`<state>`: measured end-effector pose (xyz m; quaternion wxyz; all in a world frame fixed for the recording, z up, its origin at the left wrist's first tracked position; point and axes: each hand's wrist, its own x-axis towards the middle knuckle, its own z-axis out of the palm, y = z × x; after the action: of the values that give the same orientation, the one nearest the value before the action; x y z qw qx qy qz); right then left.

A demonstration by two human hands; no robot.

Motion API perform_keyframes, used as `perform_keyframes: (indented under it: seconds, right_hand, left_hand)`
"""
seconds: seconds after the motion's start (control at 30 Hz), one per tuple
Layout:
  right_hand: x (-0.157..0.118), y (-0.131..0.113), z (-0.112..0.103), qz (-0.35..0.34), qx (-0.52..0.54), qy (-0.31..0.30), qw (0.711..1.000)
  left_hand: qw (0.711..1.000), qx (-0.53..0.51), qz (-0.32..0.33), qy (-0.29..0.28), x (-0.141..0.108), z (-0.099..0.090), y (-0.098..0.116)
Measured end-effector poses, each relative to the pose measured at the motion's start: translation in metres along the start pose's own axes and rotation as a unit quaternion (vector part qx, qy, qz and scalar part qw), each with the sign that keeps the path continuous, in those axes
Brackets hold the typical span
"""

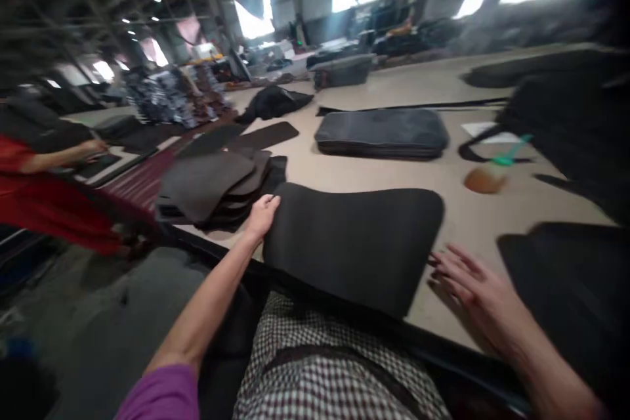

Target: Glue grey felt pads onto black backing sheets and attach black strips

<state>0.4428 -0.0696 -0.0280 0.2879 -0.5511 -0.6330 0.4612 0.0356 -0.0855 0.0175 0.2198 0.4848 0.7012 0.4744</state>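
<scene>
A dark, mat-like panel (354, 243) with rounded corners lies in front of me, its near side at the table's edge. My left hand (263, 215) is closed on the panel's left edge near the far corner, thumb on top. Just right of the panel, my right hand (467, 275) hovers low over the table, its fingers apart and slightly bent. The fingertips come close to the panel's right edge; whether they touch it is unclear. A small dark spot at those fingertips is too blurred to name.
Left of the panel sits a stack of dark cut pieces (211, 184). A neat pile of dark panels (381, 133) lies beyond it. A brush with green handle (506, 159) rests to the right, near black material (566, 125). At far left stands a person in red (44, 197).
</scene>
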Motion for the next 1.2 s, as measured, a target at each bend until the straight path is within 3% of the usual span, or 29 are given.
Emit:
perform_keyframes:
  seconds: [0.1, 0.17, 0.27, 0.43, 0.5, 0.57, 0.63, 0.7, 0.8, 0.87, 0.93, 1.03, 1.13, 1.2]
  right_hand:
    - [-0.005, 0.024, -0.009, 0.041, 0.140, 0.052, 0.988]
    - [0.006, 0.025, -0.007, 0.031, 0.128, 0.082, 0.988]
    - [0.021, 0.015, 0.001, -0.023, 0.090, 0.130, 0.987]
    - [0.023, 0.003, 0.015, 0.012, 0.211, 0.083, 0.974]
    - [0.022, 0.007, 0.011, 0.007, 0.135, 0.100, 0.986]
    - [0.019, 0.014, 0.000, -0.006, -0.034, 0.137, 0.990]
    - [0.013, 0.022, -0.014, 0.007, -0.221, 0.162, 0.962]
    - [0.007, 0.027, -0.027, 0.027, -0.357, 0.155, 0.921]
    - [0.015, 0.029, -0.047, 0.016, -0.410, 0.179, 0.894]
    - [0.040, 0.030, -0.063, 0.010, -0.367, 0.224, 0.903]
    - [0.079, 0.032, -0.082, 0.021, -0.316, 0.263, 0.911]
    - [0.147, 0.035, -0.110, 0.057, -0.262, 0.323, 0.908]
    - [0.201, 0.040, -0.123, 0.086, -0.198, 0.393, 0.894]
    - [0.223, 0.044, -0.123, 0.086, -0.157, 0.424, 0.888]
  left_hand:
    - [0.995, 0.096, -0.007, -0.022, 0.011, 0.005, -0.041]
    - [0.986, 0.166, 0.001, -0.027, 0.019, 0.003, -0.057]
    - [0.964, 0.263, 0.003, -0.029, 0.027, -0.003, -0.068]
    - [0.931, 0.362, -0.004, -0.036, 0.029, -0.009, -0.072]
    - [0.916, 0.397, 0.010, -0.050, 0.026, -0.008, -0.072]
    - [0.894, 0.440, 0.038, -0.072, 0.022, -0.003, -0.072]
    - [0.872, 0.477, 0.069, -0.087, 0.019, 0.003, -0.071]
    - [0.859, 0.494, 0.117, -0.066, 0.017, 0.013, -0.067]
    - [0.841, 0.488, 0.233, -0.005, 0.013, 0.033, -0.055]
    - [0.840, 0.440, 0.316, -0.013, 0.009, 0.049, -0.048]
    - [0.834, 0.383, 0.389, -0.072, 0.004, 0.067, -0.044]
    - [0.779, 0.378, 0.483, -0.131, -0.001, 0.091, -0.051]
    - [0.719, 0.395, 0.563, -0.099, 0.001, 0.109, -0.069]
    - [0.701, 0.402, 0.584, -0.074, 0.003, 0.117, -0.085]
